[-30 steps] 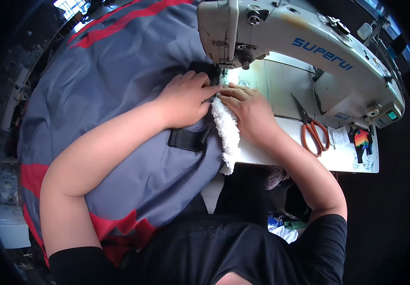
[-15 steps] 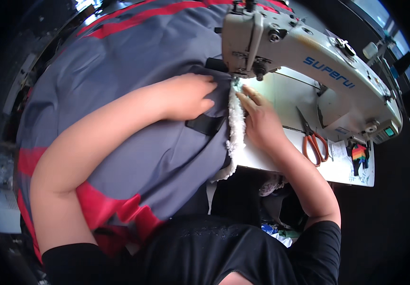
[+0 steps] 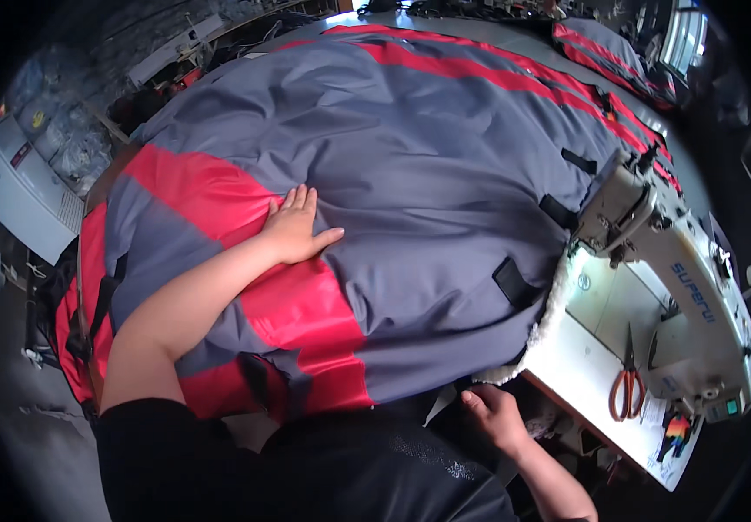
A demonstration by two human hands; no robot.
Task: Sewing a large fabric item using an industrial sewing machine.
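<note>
A large grey and red padded fabric piece (image 3: 445,165) spreads over the table, with short black straps on its right part. My left hand (image 3: 297,228) lies on it with fingers stretched out, where a red band meets the grey. White fleecy trim (image 3: 551,317) runs along its right edge, under the head of a white sewing machine (image 3: 697,278). Just below the near end of that trim is my right hand (image 3: 499,419), its thumb up and its fingers curled. Whatever those fingers may hold is hidden.
Scissors with orange handles (image 3: 627,391) lie on the white machine table (image 3: 571,370), next to a small rainbow-coloured item (image 3: 676,432). A white cabinet (image 3: 27,187) stands at the left, near clear plastic bags (image 3: 80,157). Another grey and red bundle (image 3: 606,52) rests at the far right.
My view has swung left. My left hand has moved left across the fabric, away from the needle area. My right hand has dropped from beside the needle to below the table's near edge.
</note>
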